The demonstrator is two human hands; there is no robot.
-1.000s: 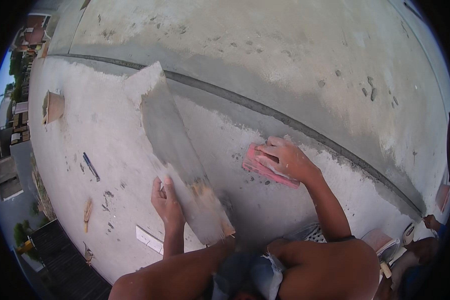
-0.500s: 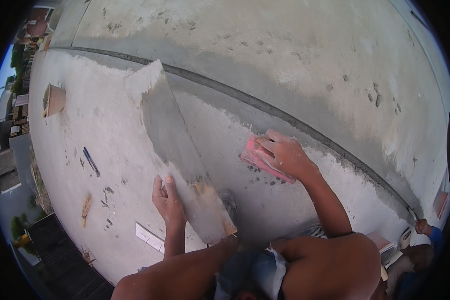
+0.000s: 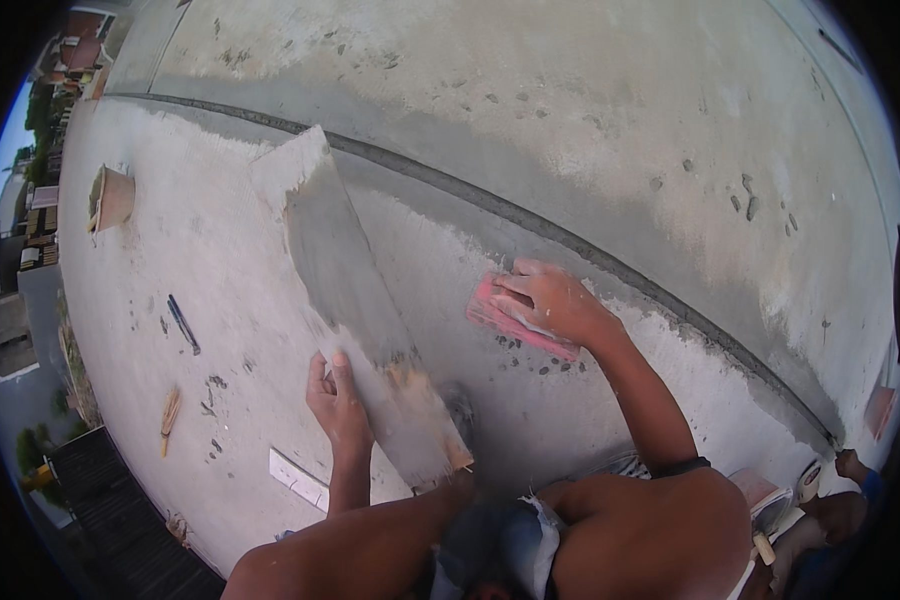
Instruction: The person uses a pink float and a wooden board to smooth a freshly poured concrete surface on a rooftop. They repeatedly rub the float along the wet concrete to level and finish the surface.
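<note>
1. While the right hand [image 3: 550, 300] presses flat on a pink float [image 3: 515, 322], its fingers [image 3: 518, 285] lie spread over the top of the pad, which rests on the grey cement surface [image 3: 610, 130] just below a dark groove [image 3: 530, 218] running diagonally across it.
2. The float sits right of the middle of the view, near the edge of a darker, wet-looking patch of cement.
3. The left hand [image 3: 338, 405] rests against the left edge of a long wooden board [image 3: 355, 300] coated in cement; its fingers [image 3: 332, 372] are held close together, laid on the board rather than wrapped around it.
4. The board lies on the surface, running from the upper left down toward the person's knees, well apart from the float.
5. Farther left on the pale surface lie a small dark blue tool [image 3: 182, 323], a wooden stick [image 3: 170, 412], a white strip [image 3: 298, 478] and a brown bowl-like container [image 3: 112, 198].
6. At the lower right edge, another person's hand [image 3: 850, 465] shows.
</note>
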